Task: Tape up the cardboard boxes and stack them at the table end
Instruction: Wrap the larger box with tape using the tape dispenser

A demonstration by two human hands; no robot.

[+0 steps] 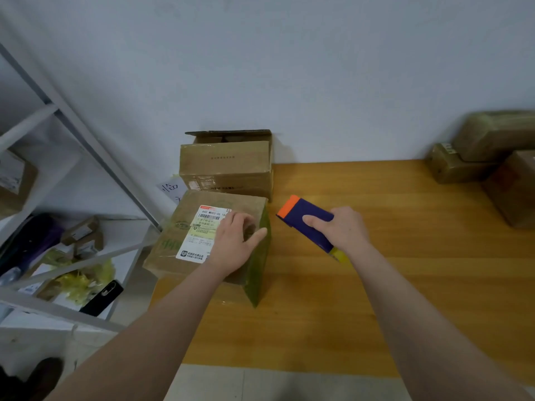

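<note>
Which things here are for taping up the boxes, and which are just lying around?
For the job: labelled box under the left hand; tape dispenser gripped by the right hand; open-flapped box behind it; wrapped boxes on the right of the table.

Lying about: shelf with small boxes, yellow plastic, a black phone-like thing; handwritten note.

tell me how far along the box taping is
Done, seemingly: the labelled box at the left end of the table looks taped shut. In hand: the left hand rests on it; the right hand grips the tape dispenser. Left: the box behind it has an open top flap; the boxes at the far right sit apart.
</note>
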